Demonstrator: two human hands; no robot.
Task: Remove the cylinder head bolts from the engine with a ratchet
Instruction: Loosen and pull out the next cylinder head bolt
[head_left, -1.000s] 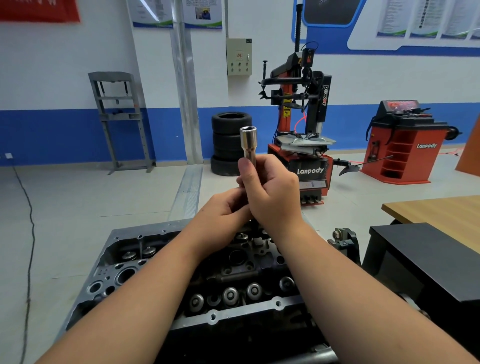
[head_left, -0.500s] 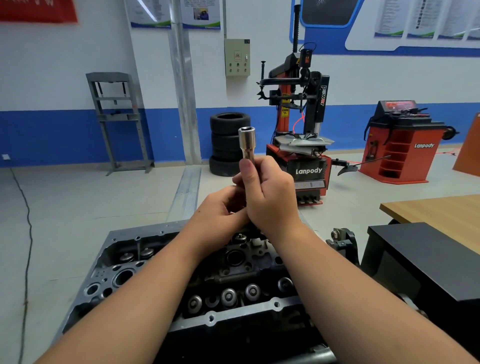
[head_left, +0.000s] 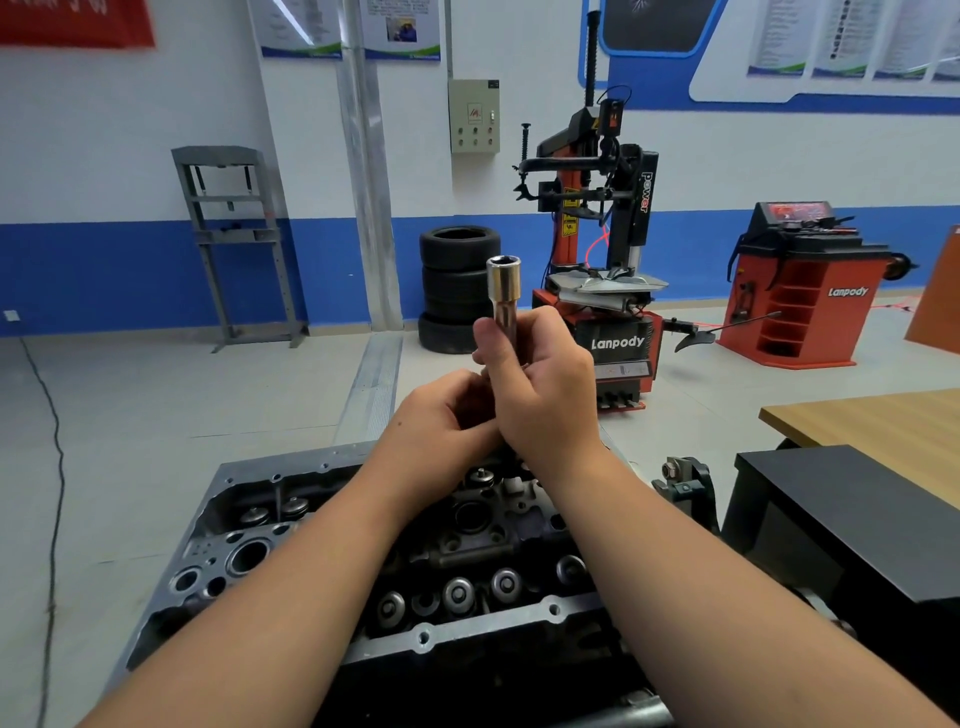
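Observation:
A shiny deep socket (head_left: 504, 291) stands upright with its open end up, above the engine. My right hand (head_left: 545, 384) grips its lower shaft. My left hand (head_left: 441, 421) is curled just below and to the left, holding the lower part of the tool, which is hidden behind both hands. Below my forearms lies the grey cylinder head (head_left: 291, 525) with round valve spring caps (head_left: 457, 595) and open bores (head_left: 249, 556). No ratchet handle shows.
A black box (head_left: 857, 525) and a wooden table (head_left: 883, 426) stand at the right. Across the floor are stacked tyres (head_left: 460, 286), a red tyre changer (head_left: 602, 291), a red wheel balancer (head_left: 805, 291) and a grey press frame (head_left: 234, 239).
Both hands and the socket stay almost in the same place; the grip looks the same. The view has shifted only slightly.

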